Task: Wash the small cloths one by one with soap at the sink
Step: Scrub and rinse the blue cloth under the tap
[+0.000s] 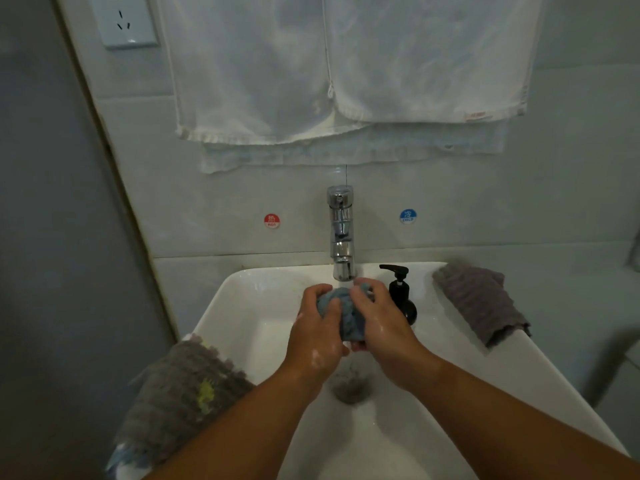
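Note:
A bunched blue cloth [348, 315] is held over the white sink [242, 317], just below the chrome tap [342, 233]. My left hand [317, 336] grips its left side with the fingers curled over the top. My right hand [379, 322] grips its right side. Both hands are wet, with soap suds on them. A black soap pump bottle [401, 294] stands on the sink's back rim, just right of my right hand. A grey cloth [481, 301] lies on the right rim. Grey cloths with a yellow patch [183, 393] are piled on the left rim.
The drain [351, 382] sits in the basin below my hands. White towels [346, 71] hang on the tiled wall above the tap. Red hot [272, 221] and blue cold [408, 215] stickers flank the tap. A wall socket [126, 20] is at upper left.

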### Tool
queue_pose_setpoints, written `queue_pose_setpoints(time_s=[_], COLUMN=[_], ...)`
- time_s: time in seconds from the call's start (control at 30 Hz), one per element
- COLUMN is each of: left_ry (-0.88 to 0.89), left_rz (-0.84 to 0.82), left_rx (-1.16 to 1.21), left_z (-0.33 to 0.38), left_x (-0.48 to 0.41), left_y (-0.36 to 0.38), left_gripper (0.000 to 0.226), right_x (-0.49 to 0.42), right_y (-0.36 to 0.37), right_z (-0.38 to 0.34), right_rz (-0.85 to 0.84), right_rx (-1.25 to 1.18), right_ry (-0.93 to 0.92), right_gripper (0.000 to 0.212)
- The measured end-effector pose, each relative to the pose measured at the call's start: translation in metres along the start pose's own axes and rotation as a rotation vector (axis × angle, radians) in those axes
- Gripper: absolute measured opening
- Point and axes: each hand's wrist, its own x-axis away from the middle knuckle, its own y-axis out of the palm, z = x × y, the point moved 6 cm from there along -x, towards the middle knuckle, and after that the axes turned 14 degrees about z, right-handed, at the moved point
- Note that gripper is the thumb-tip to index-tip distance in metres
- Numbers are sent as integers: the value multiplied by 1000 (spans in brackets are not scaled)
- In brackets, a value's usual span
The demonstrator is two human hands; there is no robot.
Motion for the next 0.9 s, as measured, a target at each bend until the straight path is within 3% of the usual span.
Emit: queue_pose_setpoints(time_s=[0.07, 0.17, 0.33, 0.5, 0.6, 0.73, 0.9], left_ry=[44, 96, 164, 335, 332, 114, -32], left_rz=[51, 96, 94, 9, 7, 35, -58], left_rx=[-5, -42, -197, -545, -599, -276, 53], left_z=[2, 5, 5, 8, 8, -1, 5], left_x=[0, 2, 1, -2, -2, 1, 5], left_y=[-4, -5, -2, 5, 4, 0, 2], left_gripper=[26, 32, 41, 37, 39, 57, 27], right_x=[4, 8, 8, 10, 12, 9, 3], right_y=[7, 9, 5, 7, 10, 6, -4], right_z=[-3, -7, -9, -11, -15, -12, -9], right_rz=[-69, -27, 48, 35, 9, 78, 103], right_rx=[16, 98, 273, 426, 539, 421, 150], right_ry=[-138, -342, -428, -569, -646, -490, -204], right_gripper=[31, 26, 26, 27, 23, 32, 22])
